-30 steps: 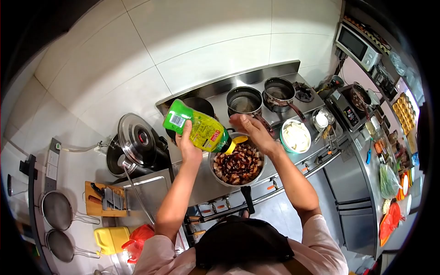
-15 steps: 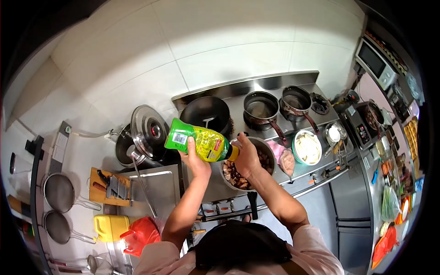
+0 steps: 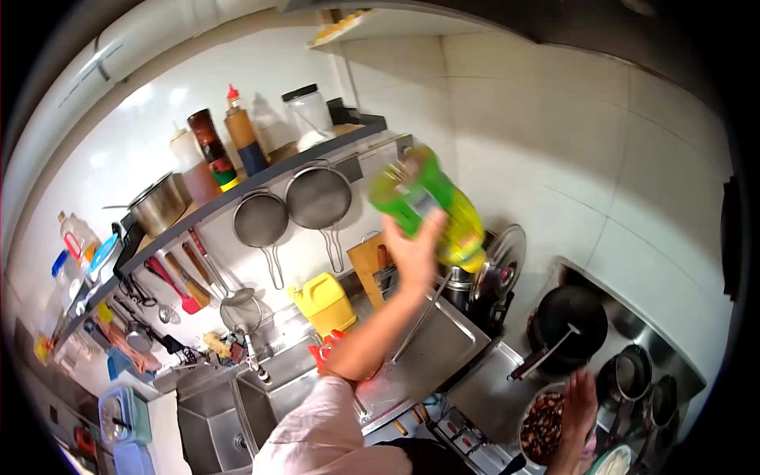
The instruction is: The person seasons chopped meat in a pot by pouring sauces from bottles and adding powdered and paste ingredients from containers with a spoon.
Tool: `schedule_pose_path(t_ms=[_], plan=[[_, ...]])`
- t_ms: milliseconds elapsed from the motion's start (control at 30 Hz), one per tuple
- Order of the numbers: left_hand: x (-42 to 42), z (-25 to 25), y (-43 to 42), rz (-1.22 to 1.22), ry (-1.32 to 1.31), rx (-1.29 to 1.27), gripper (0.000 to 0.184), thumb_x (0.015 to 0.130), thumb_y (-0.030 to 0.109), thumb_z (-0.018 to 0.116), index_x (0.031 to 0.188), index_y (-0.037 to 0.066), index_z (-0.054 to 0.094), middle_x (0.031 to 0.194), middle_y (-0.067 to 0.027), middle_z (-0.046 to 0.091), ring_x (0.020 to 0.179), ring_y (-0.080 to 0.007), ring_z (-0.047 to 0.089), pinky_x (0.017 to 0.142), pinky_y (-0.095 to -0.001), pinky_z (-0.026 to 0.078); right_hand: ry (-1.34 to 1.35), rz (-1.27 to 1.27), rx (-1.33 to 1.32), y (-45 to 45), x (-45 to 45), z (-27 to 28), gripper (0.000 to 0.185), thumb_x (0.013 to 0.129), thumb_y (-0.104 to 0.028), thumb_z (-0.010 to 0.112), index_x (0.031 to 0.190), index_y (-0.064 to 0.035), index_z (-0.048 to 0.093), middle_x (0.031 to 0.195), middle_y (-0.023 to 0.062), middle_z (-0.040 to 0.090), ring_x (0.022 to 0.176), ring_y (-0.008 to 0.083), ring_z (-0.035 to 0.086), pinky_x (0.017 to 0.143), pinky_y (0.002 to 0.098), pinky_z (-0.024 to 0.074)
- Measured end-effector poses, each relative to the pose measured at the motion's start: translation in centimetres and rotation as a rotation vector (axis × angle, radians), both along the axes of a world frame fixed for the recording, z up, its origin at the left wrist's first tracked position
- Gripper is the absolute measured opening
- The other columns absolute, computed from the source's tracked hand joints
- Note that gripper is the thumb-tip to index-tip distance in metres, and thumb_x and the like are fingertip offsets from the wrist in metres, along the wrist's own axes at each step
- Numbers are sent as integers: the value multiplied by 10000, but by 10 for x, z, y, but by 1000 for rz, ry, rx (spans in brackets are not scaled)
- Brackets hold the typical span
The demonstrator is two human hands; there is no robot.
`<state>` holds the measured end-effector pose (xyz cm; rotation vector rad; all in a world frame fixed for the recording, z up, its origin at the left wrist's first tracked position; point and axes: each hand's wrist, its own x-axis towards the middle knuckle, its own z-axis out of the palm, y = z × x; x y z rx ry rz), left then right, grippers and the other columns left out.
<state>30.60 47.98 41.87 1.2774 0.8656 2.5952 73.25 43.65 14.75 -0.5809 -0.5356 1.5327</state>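
Observation:
My left hand is raised over the steel counter. It grips a green and yellow plastic bottle, which is smeared by motion and tilted with its green base up and its yellow part down to the right. My right hand is above the right edge of a pot of dark chopped food. Its fingers are stretched out and hold nothing.
A black wok and dark saucepans stand on the stove at right. A lid leans by the wall near a cutting board and a yellow jug. Sieves hang beneath a shelf of bottles. Sinks lie at lower left.
My view has swung left toward the shelf and sinks. The bottle, earlier between both hands over the pot, is now in my left hand alone, up and left. My right hand has let go of its cap end.

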Motion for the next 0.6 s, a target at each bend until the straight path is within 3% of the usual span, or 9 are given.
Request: schedule_pose_path(t_ms=[33,67,100,133,233,300,367,467,600], plan=[[-33,30,-7,76,42,27,680,827,200,820,1368,16,451,1233,-103,589,1110,-214,573,986,-359,455,2,42,19,-6,8,-8,364,991,-265,598,1288,-57,559,1151,38,615,1088,197,572,967,332,429],[-54,63,-16,167,128,105,663,836,197,813,1362,8,458,1227,-104,592,1102,-211,572,985,-352,452,-34,59,6,-11,15,-19,278,975,-232,630,1198,-77,576,1007,-1,578,945,150,551,878,312,435],[-88,87,-21,293,226,136,629,836,187,813,1340,6,482,1215,-100,598,1080,-204,579,961,-338,462,-81,30,-52,-19,21,-33,160,973,-275,629,1026,-126,606,934,-29,584,876,126,538,828,303,421],[-118,112,-23,369,286,197,565,853,191,800,1303,12,510,1181,-90,612,1055,-183,580,950,-330,460,-71,-22,-107,-26,30,-51,120,972,-246,629,977,-130,598,869,-18,586,757,120,552,734,295,457],[-198,174,-29,622,379,219,521,841,231,826,1213,-15,556,1127,-98,645,990,-182,608,908,-330,487,-133,-92,-318,-56,28,-32,364,1007,-412,558,822,-116,659,748,7,660,678,170,597,679,323,510],[-241,206,-32,789,432,181,549,835,297,831,1187,-29,563,1054,-115,675,952,-185,624,874,-331,499,-189,-149,-260,-67,21,-22,269,1052,-323,506,916,-120,619,809,-9,617,740,132,564,701,299,498],[-284,224,-26,1032,392,96,665,790,391,834,1220,-23,541,1051,-189,684,953,-310,665,876,-410,503,-259,-120,-232,-73,30,-33,233,1045,-280,521,940,-101,627,849,4,627,785,120,567,734,280,490],[-319,232,-16,1258,343,-66,726,775,449,813,1263,-2,519,1057,-245,686,980,-416,664,881,-477,502,-491,-157,-80,-69,18,-34,184,1032,-227,535,997,-78,637,877,22,629,824,127,572,779,271,481],[-331,221,2,1293,217,-282,744,776,457,795,1311,38,494,1078,-264,682,1016,-443,649,874,-514,500,-163,-159,-187,-68,0,-19,206,1024,-183,522,1109,-36,637,971,50,653,880,156,600,832,278,488]])
